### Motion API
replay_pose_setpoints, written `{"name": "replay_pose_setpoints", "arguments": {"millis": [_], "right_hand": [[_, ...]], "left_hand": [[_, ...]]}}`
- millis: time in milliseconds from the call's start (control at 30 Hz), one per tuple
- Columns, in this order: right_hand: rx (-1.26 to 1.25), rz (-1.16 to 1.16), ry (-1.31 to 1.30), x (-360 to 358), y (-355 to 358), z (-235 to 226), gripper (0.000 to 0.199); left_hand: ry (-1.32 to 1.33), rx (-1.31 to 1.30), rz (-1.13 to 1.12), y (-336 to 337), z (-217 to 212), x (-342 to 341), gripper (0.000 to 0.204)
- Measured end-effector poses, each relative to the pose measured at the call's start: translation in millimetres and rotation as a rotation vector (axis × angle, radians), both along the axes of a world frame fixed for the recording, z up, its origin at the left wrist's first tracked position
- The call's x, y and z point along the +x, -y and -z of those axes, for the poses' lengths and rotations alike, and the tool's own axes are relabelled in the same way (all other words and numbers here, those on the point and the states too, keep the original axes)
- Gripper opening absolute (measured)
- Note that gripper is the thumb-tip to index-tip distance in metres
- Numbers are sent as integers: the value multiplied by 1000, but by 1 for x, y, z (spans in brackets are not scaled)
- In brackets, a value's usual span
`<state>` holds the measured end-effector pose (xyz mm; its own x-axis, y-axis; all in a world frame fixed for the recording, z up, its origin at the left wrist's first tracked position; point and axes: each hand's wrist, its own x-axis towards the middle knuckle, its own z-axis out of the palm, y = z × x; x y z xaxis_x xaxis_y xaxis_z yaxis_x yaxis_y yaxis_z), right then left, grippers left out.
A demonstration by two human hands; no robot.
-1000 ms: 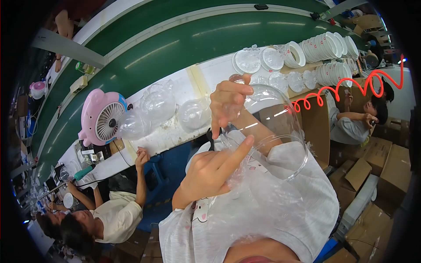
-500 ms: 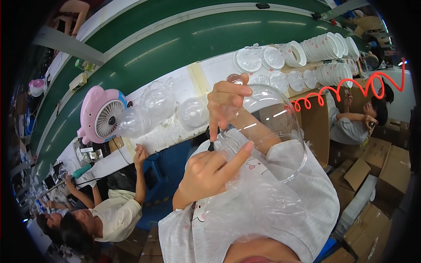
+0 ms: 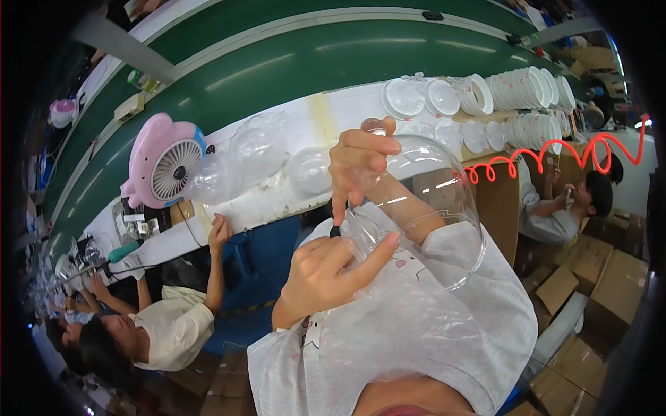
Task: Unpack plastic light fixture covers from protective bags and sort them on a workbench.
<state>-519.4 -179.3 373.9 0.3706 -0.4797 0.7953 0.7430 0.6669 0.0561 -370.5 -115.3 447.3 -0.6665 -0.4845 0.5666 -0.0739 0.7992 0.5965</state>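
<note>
Clear and rounded, a dome-shaped cover [image 3: 444, 184] with a small ball knob is held up before my chest. Its open rim faces down and to the right. My right hand [image 3: 362, 161] grips the knob end, its fingers curled around it and one finger pointing down. Below it, my left hand [image 3: 319, 274] is closed on a thin clear plastic bag [image 3: 409, 329], which hangs crumpled over my shirt. The bag's upper edge lies close to the dome's side. A small black thing [image 3: 335, 231] shows between my two hands; its kind is unclear.
On the white worktable [image 3: 267, 201] lie bagged clear domes [image 3: 260, 149] and a pink fan [image 3: 166, 163]. Stacked white round bases [image 3: 517, 89] stand far right, near a red coiled hose [image 3: 534, 159]. Co-workers sit at both sides; cardboard boxes [image 3: 583, 270] fill the right.
My head view has shifted slightly, so the table and its things sit a little differently. Both hands keep nearly the same hold on the dome and the bag.
</note>
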Motion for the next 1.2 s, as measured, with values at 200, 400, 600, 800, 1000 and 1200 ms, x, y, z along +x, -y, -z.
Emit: {"name": "replay_pose_setpoints", "arguments": {"millis": [200, 400, 600, 800, 1000, 1200], "right_hand": [[-155, -61, 85, 40, 19, 12, 33], [-110, -218, 30, 87, 30, 26, 33], [5, -393, -60, 142, 31, 44, 33], [57, -346, -210, 172, 34, 49, 36], [135, -264, -368, 187, 37, 63, 32], [180, -230, -438, 195, 39, 62, 33]], "left_hand": [[28, 8, -148, -9, 3, 28, 54], [-73, 128, -406, -25, 16, 64, 61], [-184, 220, -582, -43, 35, 105, 65], [-249, 296, -640, -45, 45, 145, 67], [-278, 397, -671, -45, 71, 178, 55], [-362, 461, -655, -45, 84, 194, 54]]}}
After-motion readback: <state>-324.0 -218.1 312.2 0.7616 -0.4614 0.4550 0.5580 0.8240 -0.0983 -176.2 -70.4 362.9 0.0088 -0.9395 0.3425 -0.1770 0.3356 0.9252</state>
